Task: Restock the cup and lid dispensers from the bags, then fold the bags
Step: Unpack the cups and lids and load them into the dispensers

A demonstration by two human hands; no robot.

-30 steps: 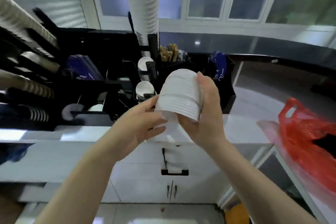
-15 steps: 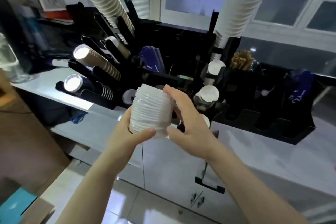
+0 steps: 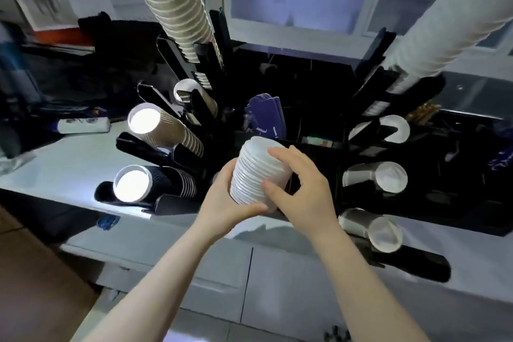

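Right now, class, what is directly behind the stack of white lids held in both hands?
Behind the stack of white lids, held by the left hand and right hand, stand purple packets in the black organiser. The compartment directly behind the stack is covered.

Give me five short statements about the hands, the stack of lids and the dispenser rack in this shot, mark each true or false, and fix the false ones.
1. Both hands hold the stack of white lids. True.
2. The stack of white lids rests on the counter. False: it is held in the air in front of the black dispenser rack.
3. The left hand grips the stack's lower end. True.
4. The right hand hangs idle. False: its fingers curl round the stack.
5. The tall brown cup stack lies flat on the counter. False: it rises from the rack.
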